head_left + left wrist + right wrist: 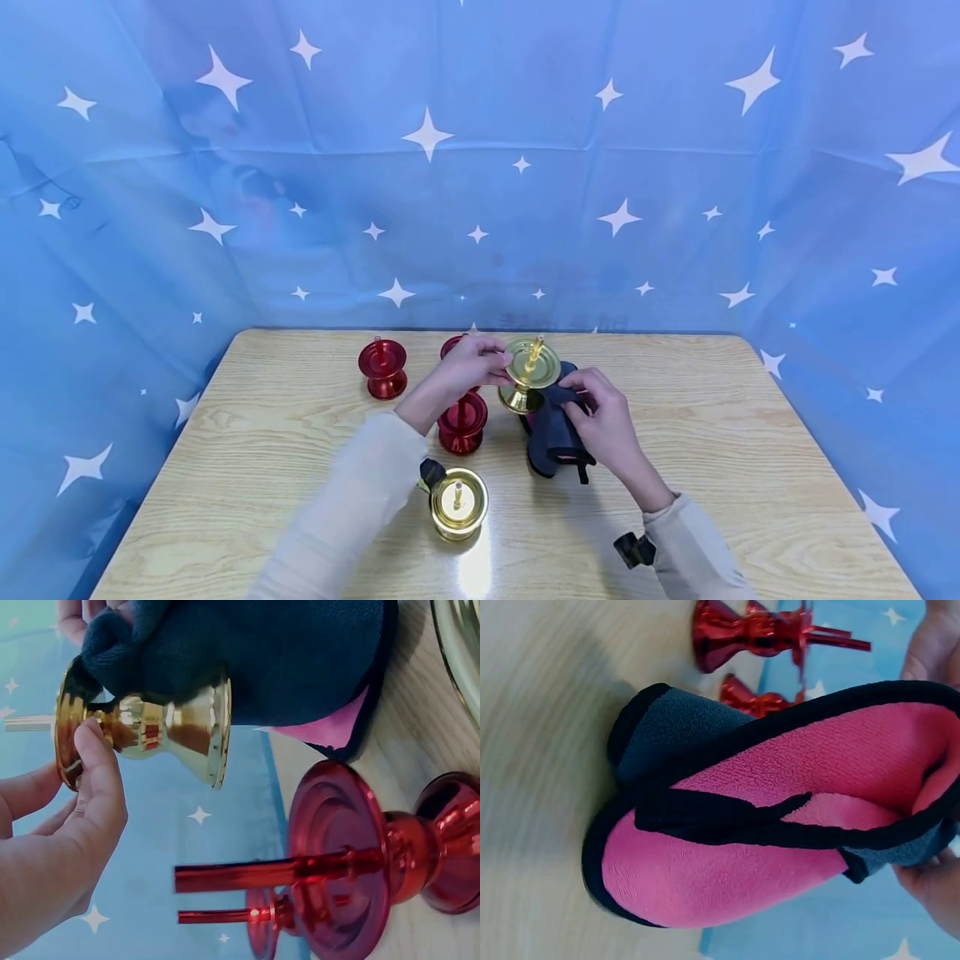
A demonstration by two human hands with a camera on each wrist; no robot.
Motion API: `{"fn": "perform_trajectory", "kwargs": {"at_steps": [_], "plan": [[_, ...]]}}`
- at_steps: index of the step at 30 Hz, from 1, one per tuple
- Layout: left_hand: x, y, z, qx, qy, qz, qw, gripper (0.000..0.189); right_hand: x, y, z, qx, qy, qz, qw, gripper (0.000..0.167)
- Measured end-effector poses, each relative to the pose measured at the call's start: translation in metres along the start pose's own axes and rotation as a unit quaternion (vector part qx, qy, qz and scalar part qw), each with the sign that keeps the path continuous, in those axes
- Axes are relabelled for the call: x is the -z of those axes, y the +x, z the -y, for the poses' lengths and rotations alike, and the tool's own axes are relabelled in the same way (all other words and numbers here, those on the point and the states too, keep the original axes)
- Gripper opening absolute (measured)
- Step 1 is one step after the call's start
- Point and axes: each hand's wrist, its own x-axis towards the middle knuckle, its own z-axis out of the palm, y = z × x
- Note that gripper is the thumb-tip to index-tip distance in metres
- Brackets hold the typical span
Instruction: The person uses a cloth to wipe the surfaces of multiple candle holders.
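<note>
My left hand [474, 365] pinches a gold candle holder [521, 398] by the edge of its upper dish, holding it upright above the table. A short pin rises from the dish's centre. With my right hand [609, 423] I grip a dark grey-blue cloth [558, 435] that has a pink lining and black trim. In the left wrist view the bunched cloth [202, 660] lies against the holder's waist [139, 724]. The cloth's pink side [727, 877] hangs down in the right wrist view, where it hides the gold holder.
Red candle holders stand on the wooden table [262, 467]: one at the left [383, 368], another red holder [462, 422] below my left wrist, and a third red holder [452, 343] partly hidden by that hand. A second gold holder [458, 502] stands near my left sleeve. Behind hangs a blue star-patterned curtain [525, 208].
</note>
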Motion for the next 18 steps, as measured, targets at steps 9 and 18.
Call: {"fn": "perform_trajectory", "kwargs": {"at_steps": [9,18], "plan": [[-0.003,0.017,0.01,0.027,0.011,-0.025,0.9992,0.027,0.0,-0.018,-0.059,-0.029,-0.047,0.01,0.9985,0.029],[-0.012,0.033,0.02,0.05,0.035,-0.03,0.9977,0.033,0.007,-0.031,-0.08,-0.05,-0.098,0.008,0.9938,0.03]]}}
